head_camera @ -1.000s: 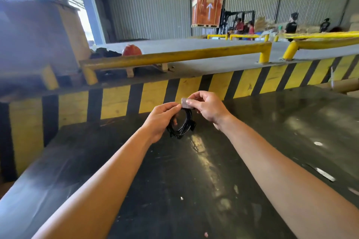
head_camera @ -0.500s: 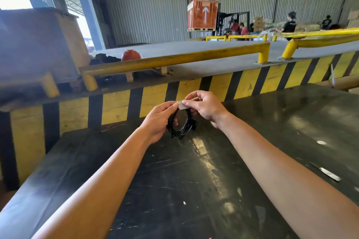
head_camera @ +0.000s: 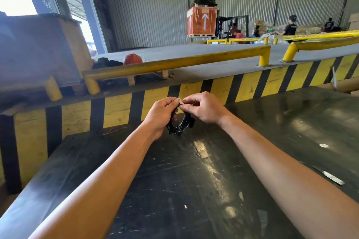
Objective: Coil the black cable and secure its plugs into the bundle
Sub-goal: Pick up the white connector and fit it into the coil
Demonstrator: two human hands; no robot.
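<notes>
A black cable (head_camera: 179, 127), wound into a small coil, hangs in the air above the far part of the dark table (head_camera: 194, 180). My left hand (head_camera: 161, 115) grips the coil's left side from above. My right hand (head_camera: 204, 109) pinches a small silver plug (head_camera: 180, 101) at the top of the coil, fingertips of both hands nearly touching. A black plug end (head_camera: 192, 122) sticks out on the coil's right side under my right hand. The upper part of the coil is hidden by my fingers.
A yellow-and-black striped wall (head_camera: 223, 91) borders the table's far edge, with a yellow rail (head_camera: 174, 64) above it. A metal strip (head_camera: 330, 176) lies at the table's right. A forklift carrying an orange crate (head_camera: 202, 22) and several people are far back.
My hands have closed together at the top of the coil, and the silver plug now shows less between the fingertips. The coil has stayed at the same spot above the table.
</notes>
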